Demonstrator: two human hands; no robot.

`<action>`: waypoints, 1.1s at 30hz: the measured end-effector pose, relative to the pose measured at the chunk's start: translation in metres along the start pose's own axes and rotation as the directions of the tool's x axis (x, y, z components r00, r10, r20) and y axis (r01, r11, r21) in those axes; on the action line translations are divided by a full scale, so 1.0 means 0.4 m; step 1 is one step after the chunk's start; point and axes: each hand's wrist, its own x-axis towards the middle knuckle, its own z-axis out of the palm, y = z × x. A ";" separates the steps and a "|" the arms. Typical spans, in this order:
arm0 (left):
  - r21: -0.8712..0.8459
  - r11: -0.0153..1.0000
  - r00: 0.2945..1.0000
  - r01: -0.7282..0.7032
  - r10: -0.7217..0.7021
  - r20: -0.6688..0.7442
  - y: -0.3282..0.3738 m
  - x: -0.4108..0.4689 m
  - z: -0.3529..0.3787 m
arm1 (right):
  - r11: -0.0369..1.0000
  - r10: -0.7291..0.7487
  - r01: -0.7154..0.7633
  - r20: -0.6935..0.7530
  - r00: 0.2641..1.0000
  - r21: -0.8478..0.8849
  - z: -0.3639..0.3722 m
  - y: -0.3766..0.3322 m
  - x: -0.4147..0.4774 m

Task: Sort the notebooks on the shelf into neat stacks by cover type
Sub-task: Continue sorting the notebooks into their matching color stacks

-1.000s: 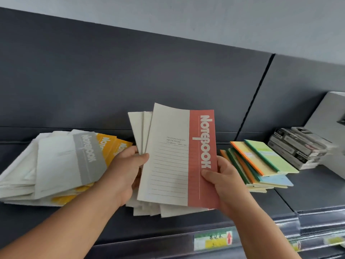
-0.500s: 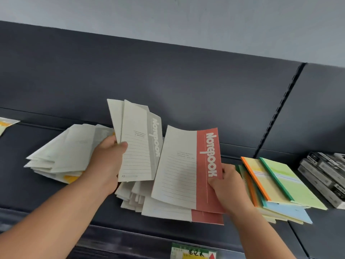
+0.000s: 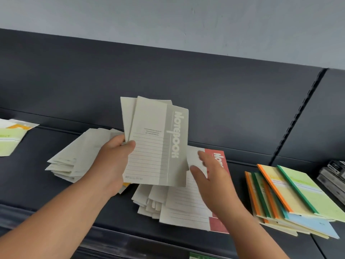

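Item: grey-banded notebooks (image 3: 155, 146), a few thin copies, gripped at the lower left corner by the left hand (image 3: 113, 159), thumb across the front cover and fingers curled behind. The bundle is held upright and clear of the shelf (image 3: 37, 187), just left of the right hand (image 3: 211, 176). The right hand is released, its fingers straight over the red-banded notebook (image 3: 217, 156), which lies on top of the loose pile (image 3: 186, 200) beneath that hand; whether contact is made cannot be told. A pale stack (image 3: 74, 157) is fanned on the shelf behind the left hand, and a coloured-spine stack (image 3: 291, 199) lies well to the right of the right hand. Handling, as judged: light, thin, flexible card covers, likely to slide over one another and to fan when pinched at one corner; a hold across the banded spine edge, or both hands squaring the long edges, is judged firmer. Change from half a second before: the red-banded notebook, then pinched and raised by the right hand, has been laid down and let go; the grey-banded bundle has been brought higher and closer to the right hand.
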 end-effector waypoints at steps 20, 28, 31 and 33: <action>0.402 0.908 0.993 -0.117 0.099 0.065 0.030 0.200 -0.364 | 0.946 0.108 -0.124 0.069 0.992 0.299 0.359 -0.262 0.142; 0.796 0.585 0.980 -0.156 0.190 0.053 -0.007 0.326 -0.456 | 0.985 0.174 -0.173 0.049 0.983 -0.022 0.470 -0.296 0.194; 0.872 0.468 0.981 -0.140 0.185 0.058 -0.027 0.338 -0.474 | 0.974 0.187 -0.183 0.015 0.982 -0.132 0.491 -0.288 0.194; 0.909 0.397 0.979 -0.131 0.198 0.054 -0.033 0.334 -0.474 | 0.971 0.167 -0.163 0.008 0.986 -0.176 0.493 -0.286 0.194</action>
